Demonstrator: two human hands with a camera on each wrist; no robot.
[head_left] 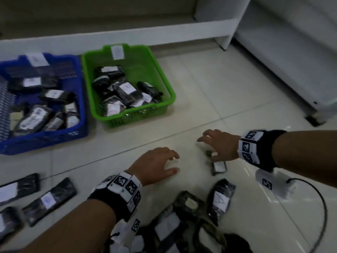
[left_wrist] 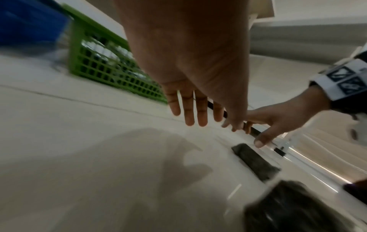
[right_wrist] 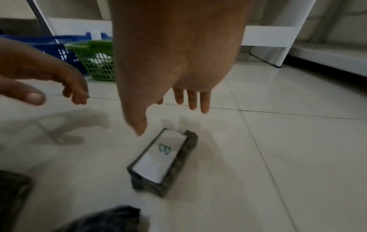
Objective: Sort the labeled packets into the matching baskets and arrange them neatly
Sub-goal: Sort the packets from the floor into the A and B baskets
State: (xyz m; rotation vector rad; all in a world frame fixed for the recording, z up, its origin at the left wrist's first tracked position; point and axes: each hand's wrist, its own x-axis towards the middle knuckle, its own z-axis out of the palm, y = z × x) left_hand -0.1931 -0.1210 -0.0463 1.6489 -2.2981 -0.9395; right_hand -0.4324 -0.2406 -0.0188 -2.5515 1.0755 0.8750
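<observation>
A dark packet (right_wrist: 164,161) with a white label marked B lies on the tiled floor; the head view shows the same packet (head_left: 218,167) just below my right hand (head_left: 213,146). That hand hovers over it with fingers spread, holding nothing. My left hand (head_left: 164,164) hangs open above bare floor a little to the left, also empty. A green basket (head_left: 162,88) and a blue basket (head_left: 80,92) stand at the back left, each holding several labeled dark packets.
Several loose packets lie near me at the bottom centre (head_left: 220,196) and bottom left (head_left: 49,199). A white shelf unit (head_left: 215,28) runs behind the baskets, another white unit (head_left: 291,57) stands at the right. A black cable (head_left: 322,207) loops at lower right.
</observation>
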